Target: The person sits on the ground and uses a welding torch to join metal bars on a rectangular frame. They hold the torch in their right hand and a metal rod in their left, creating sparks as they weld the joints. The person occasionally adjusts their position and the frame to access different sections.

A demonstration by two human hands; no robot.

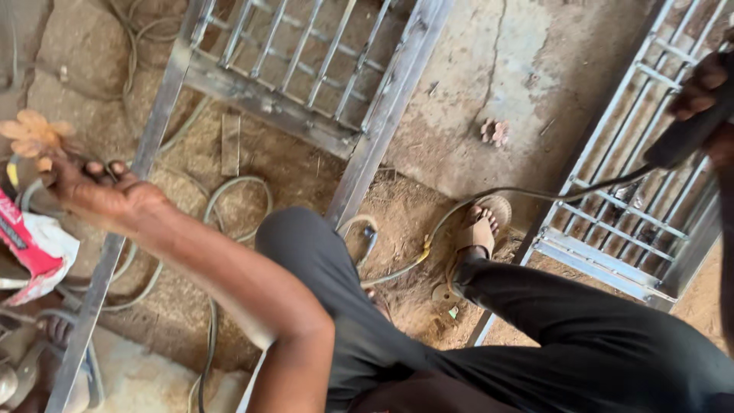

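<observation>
- Overhead, looking down past bent knees in dark trousers (535,336) onto a dirt and concrete floor (474,84).
- Left hand (95,191) stretched far out to the left, fingers curled around a flat rusty metal leaf ornament (34,136), pinched at its lower end; ornament sticking up and left beyond the knuckles.
- Directly beneath that hand, the side rail of a grey steel grille frame (138,153), running from the top of the view to the bottom left.
- Right hand (699,88) at the far right edge, partly cut off, closed around the dark handle of a welding holder (692,134).
- Black cable (535,191) trailing from that handle down and left, past a sandalled foot (478,229).
- Second barred steel panel (642,199) lying under the right hand.
- Ornament and handle well apart, at opposite edges, the knees between them.
- Red and white packet (30,245) just below the left hand; loose hoses (229,199) coiled on the dirt beside it.
- Similar small ornament (495,131) lying alone on the concrete, near neither hand.
</observation>
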